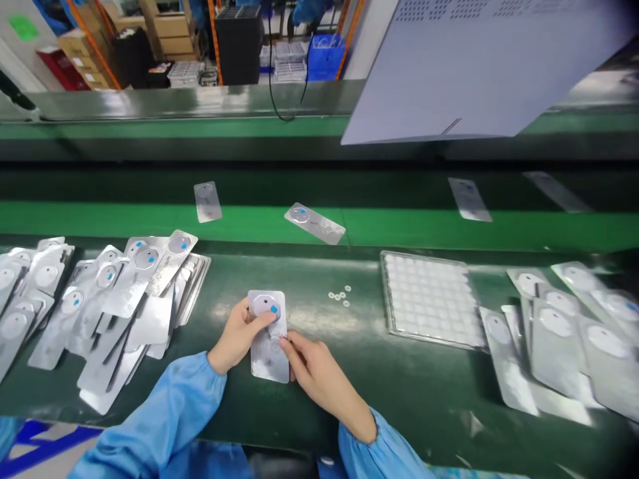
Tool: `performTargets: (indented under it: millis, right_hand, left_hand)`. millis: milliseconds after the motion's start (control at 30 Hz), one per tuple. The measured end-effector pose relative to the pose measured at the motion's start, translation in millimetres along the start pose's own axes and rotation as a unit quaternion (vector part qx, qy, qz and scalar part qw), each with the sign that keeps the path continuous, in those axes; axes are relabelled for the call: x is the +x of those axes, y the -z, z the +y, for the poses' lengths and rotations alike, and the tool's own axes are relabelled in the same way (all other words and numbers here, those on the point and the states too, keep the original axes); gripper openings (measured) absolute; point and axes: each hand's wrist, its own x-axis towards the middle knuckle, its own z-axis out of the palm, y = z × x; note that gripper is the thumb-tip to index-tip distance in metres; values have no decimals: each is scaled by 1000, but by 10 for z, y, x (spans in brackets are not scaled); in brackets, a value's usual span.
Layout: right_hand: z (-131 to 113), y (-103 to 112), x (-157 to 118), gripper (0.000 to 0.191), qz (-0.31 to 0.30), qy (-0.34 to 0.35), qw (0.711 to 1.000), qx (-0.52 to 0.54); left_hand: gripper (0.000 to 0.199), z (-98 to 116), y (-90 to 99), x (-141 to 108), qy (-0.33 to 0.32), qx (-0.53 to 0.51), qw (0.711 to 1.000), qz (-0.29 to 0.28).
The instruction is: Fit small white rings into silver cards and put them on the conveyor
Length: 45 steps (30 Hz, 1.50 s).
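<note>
A silver metal plate (269, 366) with rounded corners is held upright between both hands above the green bench. Near its top is a round part with a dark hole and a blue dot. My left hand (241, 336) grips the plate's left edge, thumb lying by the blue dot. On the right edge, my right hand (312, 369) pinches the plate around its middle; whether anything small is between those fingertips is hidden. Several small white rings (340, 295) lie on the bench just beyond my right hand.
Piles of similar plates lie at left (144, 319) and right (554, 332). A clear tray (387, 299) of white round pieces stands right of the rings. Single plates rest on the green belt (399, 229) beyond. A white panel (449, 80) hangs overhead at upper right.
</note>
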Motion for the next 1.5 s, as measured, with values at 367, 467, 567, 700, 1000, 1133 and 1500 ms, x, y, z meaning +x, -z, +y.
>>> performTargets:
  millis: [367, 467, 567, 700, 1000, 1133, 1500]
  right_hand:
    - [-132, 67, -7, 21, 290, 186, 929, -136]
    - [-89, 35, 67, 26, 273, 211, 916, -205]
    - [-35, 18, 117, 22, 270, 210, 905, -252]
    - [-21, 28, 141, 17, 273, 217, 892, -288]
    - [4, 11, 151, 20, 238, 189, 904, -302]
    - [-18, -28, 149, 20, 222, 153, 953, -138]
    - [545, 692, -1125, 38, 501, -143, 837, 166]
  left_hand:
    - [27, -52, -94, -84, -22, 84, 996, 31]
    - [27, -46, -102, -115, -37, 122, 992, 19]
    - [28, -49, -87, -142, -41, 128, 991, 2]
    - [27, -61, -53, -154, -32, 81, 996, -27]
    - [31, -72, -42, -158, -28, 46, 998, -35]
    - [30, -52, -39, -152, -20, 46, 998, -24]
    - [30, -83, 46, -105, 37, 1, 999, 8]
